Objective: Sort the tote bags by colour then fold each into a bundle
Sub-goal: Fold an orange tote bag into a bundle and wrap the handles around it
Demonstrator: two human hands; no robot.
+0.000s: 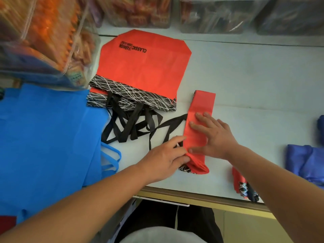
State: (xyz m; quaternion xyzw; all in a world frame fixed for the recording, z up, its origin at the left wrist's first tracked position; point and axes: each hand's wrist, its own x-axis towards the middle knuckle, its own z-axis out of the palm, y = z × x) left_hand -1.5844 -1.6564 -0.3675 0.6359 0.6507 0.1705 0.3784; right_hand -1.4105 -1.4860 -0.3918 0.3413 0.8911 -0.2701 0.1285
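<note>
A red tote bag folded into a long narrow strip [201,106] lies on the white counter [254,81], its black handles trailing left. My right hand [212,135] lies flat on the strip, fingers spread and straight. My left hand [164,156] pinches the strip's near end, fingers curled on the fabric by the black patterned band. A stack of flat red tote bags [142,67] with black-and-white patterned tops and tangled black handles [129,125] lies at the back left. A pile of blue tote bags [49,137] covers the left.
A folded red bundle [241,183] sits at the counter's near edge, partly behind my right forearm. Folded dark blue bundles [305,162] lie at the right edge. Clear plastic packs of goods [43,37] overhang the back left, and clear bins [217,14] line the back.
</note>
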